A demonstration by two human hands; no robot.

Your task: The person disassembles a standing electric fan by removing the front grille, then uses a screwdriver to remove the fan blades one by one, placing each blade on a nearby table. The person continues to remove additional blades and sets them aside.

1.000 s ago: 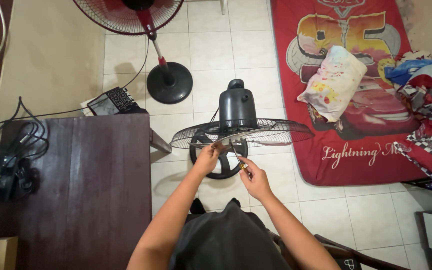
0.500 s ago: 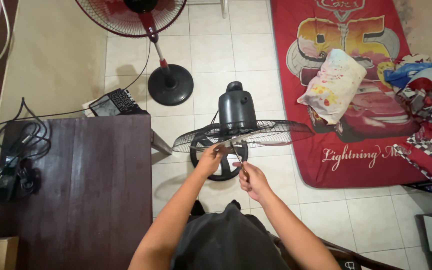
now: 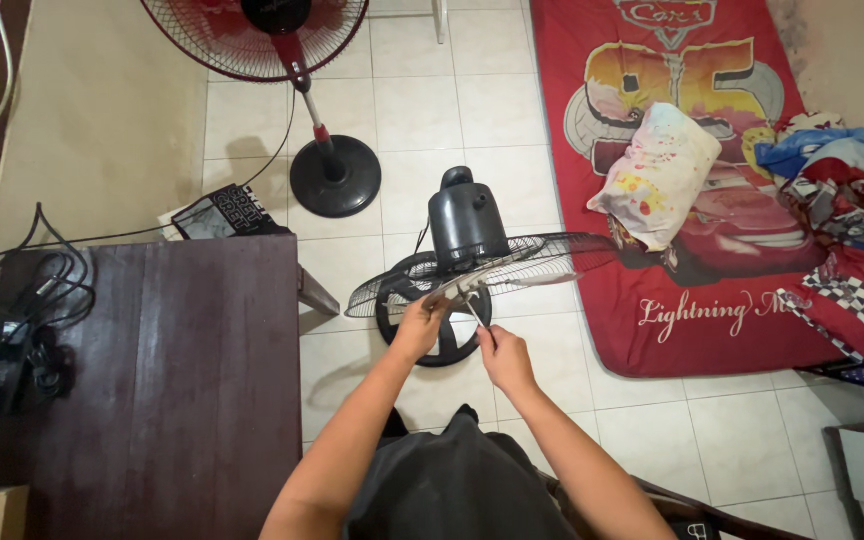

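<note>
Left hand [image 3: 418,325] grips the front rim of the black fan's wire guard [image 3: 482,268]; right hand [image 3: 505,357] is closed on a thin screwdriver [image 3: 473,311].
Guard remains on the fan, on the tiled floor; tip at the rim, loosening apparently unfinished.

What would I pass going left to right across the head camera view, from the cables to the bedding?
Black cables → dark wooden table → red standing fan's round base → left hand → right hand → patterned pillow → pile of clothes.
</note>
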